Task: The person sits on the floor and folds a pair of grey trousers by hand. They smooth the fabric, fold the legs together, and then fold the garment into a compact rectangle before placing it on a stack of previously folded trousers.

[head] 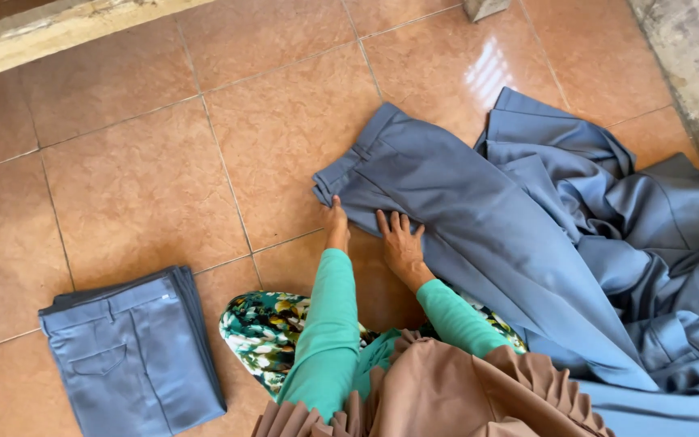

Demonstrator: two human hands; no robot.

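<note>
Two hands rest on a pair of grey-blue trousers (pixel 446 210) spread out on the orange tiled floor (pixel 139 186). The left hand (pixel 336 228) lies at the near edge of the cloth, close to the waistband; its fingers are hard to see, so I cannot tell if they pinch the cloth. The right hand (pixel 400 241) is just beside it, flat on the trousers with the fingers spread. Both arms wear green sleeves. To the right lies a big heap of more grey-blue clothes (pixel 657 243), touching the spread trousers. Well apart, on the left, sits a neat folded stack of grey-blue trousers (pixel 135 356) with a pocket on top.
</note>
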